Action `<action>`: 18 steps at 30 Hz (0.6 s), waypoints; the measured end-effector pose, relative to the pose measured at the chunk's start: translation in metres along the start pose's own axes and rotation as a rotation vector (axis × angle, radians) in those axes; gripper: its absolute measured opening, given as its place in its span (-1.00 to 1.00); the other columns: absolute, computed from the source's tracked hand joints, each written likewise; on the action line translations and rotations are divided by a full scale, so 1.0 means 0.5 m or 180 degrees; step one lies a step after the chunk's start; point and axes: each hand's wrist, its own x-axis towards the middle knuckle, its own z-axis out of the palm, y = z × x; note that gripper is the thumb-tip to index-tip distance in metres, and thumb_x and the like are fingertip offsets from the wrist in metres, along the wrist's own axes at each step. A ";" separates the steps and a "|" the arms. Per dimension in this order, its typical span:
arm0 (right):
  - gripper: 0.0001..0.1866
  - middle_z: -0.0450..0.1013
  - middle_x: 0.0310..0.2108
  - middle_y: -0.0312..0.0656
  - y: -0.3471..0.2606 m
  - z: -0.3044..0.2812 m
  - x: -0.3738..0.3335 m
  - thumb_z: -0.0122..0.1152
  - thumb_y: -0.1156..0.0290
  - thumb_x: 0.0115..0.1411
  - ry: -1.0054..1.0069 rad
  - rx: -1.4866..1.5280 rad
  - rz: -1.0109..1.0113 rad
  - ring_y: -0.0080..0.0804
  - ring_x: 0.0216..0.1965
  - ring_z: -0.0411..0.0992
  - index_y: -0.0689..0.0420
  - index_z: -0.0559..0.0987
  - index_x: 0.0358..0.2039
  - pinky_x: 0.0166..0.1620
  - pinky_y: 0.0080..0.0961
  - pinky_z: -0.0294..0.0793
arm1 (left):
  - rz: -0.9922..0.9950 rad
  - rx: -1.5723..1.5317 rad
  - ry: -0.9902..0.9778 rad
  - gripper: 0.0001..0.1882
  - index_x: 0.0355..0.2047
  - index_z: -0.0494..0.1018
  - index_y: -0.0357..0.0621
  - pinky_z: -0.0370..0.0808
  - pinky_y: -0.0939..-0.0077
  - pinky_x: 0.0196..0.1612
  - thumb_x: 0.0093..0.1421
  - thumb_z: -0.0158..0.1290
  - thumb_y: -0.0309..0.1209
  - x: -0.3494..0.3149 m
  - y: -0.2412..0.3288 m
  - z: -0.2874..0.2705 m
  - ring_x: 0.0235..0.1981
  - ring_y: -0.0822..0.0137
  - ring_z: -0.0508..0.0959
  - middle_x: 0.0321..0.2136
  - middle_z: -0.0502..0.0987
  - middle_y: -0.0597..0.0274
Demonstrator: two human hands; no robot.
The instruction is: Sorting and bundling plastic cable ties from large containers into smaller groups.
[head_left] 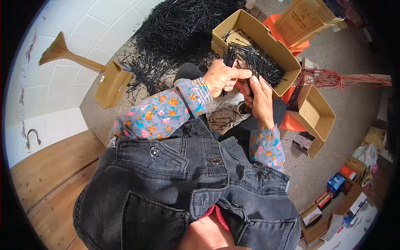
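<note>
Both my hands are close together in front of the near edge of an open cardboard box (287,85) heaped with thin black strips (271,73). My left hand (221,77) is closed round a bundle of similar black strips (228,57), whose ends stick out above and below the fist. Beside it, my right hand (261,100) is closed, its thumb and fingers pinching dark strips next to the left fingertips. Something orange-red (240,87) shows between the hands; I cannot tell whether it is held. Flowered sleeves cover both forearms.
A large pile of black strips (179,29) lies on the floor at the far left. Nearby are a small cardboard box (113,85) and a straw broom (62,52). At right are an open carton (314,110), tangled red strands (333,79) and a crate of packages (337,200).
</note>
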 end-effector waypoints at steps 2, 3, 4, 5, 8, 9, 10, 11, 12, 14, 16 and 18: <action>-0.72 0.16 -0.69 -0.46 0.002 0.010 -0.017 -0.07 0.18 0.28 0.0011 -0.0056 -0.0179 -0.76 -0.74 0.03 0.12 0.45 -0.25 -0.70 -0.76 -0.05 | 0.0042 0.0015 0.0076 -0.84 -0.33 0.45 -0.19 0.04 0.76 -0.76 0.08 0.13 -0.43 -0.011 -0.008 0.007 -0.80 0.69 0.14 -0.68 0.33 0.50; -0.72 0.16 -0.69 -0.46 0.002 0.013 -0.024 -0.07 0.18 0.28 0.0006 -0.0055 -0.0180 -0.76 -0.74 0.03 0.12 0.45 -0.25 -0.70 -0.76 -0.05 | 0.0083 0.0020 0.0148 -0.84 -0.32 0.45 -0.19 0.04 0.76 -0.76 0.09 0.13 -0.43 -0.016 -0.012 0.009 -0.80 0.69 0.14 -0.68 0.33 0.50; -0.73 0.18 -0.68 -0.45 0.003 0.016 -0.031 -0.07 0.19 0.28 -0.0010 -0.0018 -0.0164 -0.76 -0.75 0.04 0.13 0.45 -0.25 -0.70 -0.77 -0.05 | 0.0125 0.0023 0.0220 -0.84 -0.31 0.45 -0.18 0.05 0.76 -0.76 0.09 0.12 -0.43 -0.021 -0.014 0.009 -0.81 0.70 0.14 -0.67 0.33 0.50; -0.74 0.20 -0.67 -0.44 0.002 0.018 -0.036 -0.07 0.20 0.28 -0.0023 0.0015 -0.0153 -0.76 -0.75 0.04 0.13 0.45 -0.24 -0.71 -0.77 -0.04 | 0.0131 0.0024 0.0218 -0.84 -0.31 0.45 -0.18 0.05 0.76 -0.76 0.09 0.12 -0.43 -0.024 -0.016 0.009 -0.81 0.70 0.14 -0.67 0.33 0.50; -0.75 0.23 -0.65 -0.41 -0.002 0.025 -0.051 -0.06 0.22 0.28 0.0031 0.0162 -0.0124 -0.75 -0.76 0.05 0.14 0.45 -0.24 -0.72 -0.77 -0.03 | 0.0215 -0.0294 -0.0021 -0.85 -0.31 0.45 -0.18 0.05 0.77 -0.76 0.10 0.11 -0.43 -0.029 -0.020 0.006 -0.81 0.69 0.15 -0.67 0.34 0.49; -0.75 0.25 -0.65 -0.40 -0.003 0.027 -0.055 -0.06 0.23 0.27 0.0101 0.0283 -0.0102 -0.75 -0.76 0.05 0.14 0.45 -0.24 -0.73 -0.78 -0.03 | 0.0221 -0.0299 -0.0028 -0.85 -0.31 0.45 -0.18 0.05 0.77 -0.76 0.10 0.11 -0.43 -0.031 -0.022 0.007 -0.81 0.69 0.15 -0.67 0.34 0.49; -0.75 0.27 -0.64 -0.39 -0.003 0.029 -0.058 -0.05 0.24 0.27 0.0167 0.0409 -0.0079 -0.75 -0.76 0.05 0.15 0.45 -0.24 -0.73 -0.78 -0.03 | 0.0223 -0.0307 -0.0033 -0.85 -0.31 0.45 -0.18 0.05 0.77 -0.76 0.11 0.10 -0.43 -0.034 -0.022 0.007 -0.81 0.69 0.15 -0.67 0.34 0.49; -0.75 0.27 -0.64 -0.39 -0.002 0.029 -0.059 -0.05 0.24 0.27 0.0165 0.0404 -0.0081 -0.75 -0.76 0.05 0.15 0.45 -0.24 -0.73 -0.78 -0.03 | 0.0225 -0.0317 -0.0037 -0.85 -0.30 0.45 -0.17 0.05 0.77 -0.76 0.11 0.10 -0.43 -0.037 -0.022 0.007 -0.81 0.69 0.15 -0.67 0.34 0.49; -0.76 0.28 -0.63 -0.38 0.001 0.027 -0.060 -0.05 0.25 0.27 0.0148 0.0481 -0.0082 -0.74 -0.76 0.06 0.15 0.45 -0.24 -0.74 -0.78 -0.03 | 0.0226 -0.0328 -0.0041 -0.85 -0.30 0.45 -0.17 0.05 0.77 -0.76 0.12 0.09 -0.43 -0.039 -0.022 0.008 -0.81 0.68 0.15 -0.67 0.34 0.49; -0.77 0.31 -0.61 -0.35 0.006 0.025 -0.060 -0.03 0.26 0.26 0.0112 0.0635 -0.0078 -0.74 -0.77 0.06 0.16 0.44 -0.24 -0.75 -0.79 -0.03 | 0.0261 -0.0265 0.0011 -0.85 -0.31 0.46 -0.17 0.05 0.77 -0.75 0.11 0.10 -0.43 -0.043 -0.022 0.010 -0.81 0.68 0.15 -0.67 0.34 0.49; -0.77 0.31 -0.61 -0.36 0.005 0.027 -0.061 -0.02 0.27 0.26 0.0116 0.0647 -0.0045 -0.74 -0.77 0.06 0.17 0.44 -0.24 -0.75 -0.79 -0.03 | 0.0326 -0.0132 0.0131 -0.86 -0.33 0.47 -0.17 0.04 0.77 -0.75 0.09 0.13 -0.43 -0.047 -0.020 0.012 -0.80 0.69 0.15 -0.66 0.35 0.49; -0.78 0.30 -0.62 -0.36 0.004 0.029 -0.061 -0.01 0.28 0.25 0.0131 0.0687 0.0012 -0.74 -0.77 0.06 0.17 0.44 -0.25 -0.75 -0.79 -0.02 | 0.0360 -0.0091 0.0234 -0.86 -0.35 0.47 -0.17 0.04 0.77 -0.75 0.07 0.14 -0.43 -0.043 -0.023 0.005 -0.80 0.69 0.15 -0.66 0.35 0.49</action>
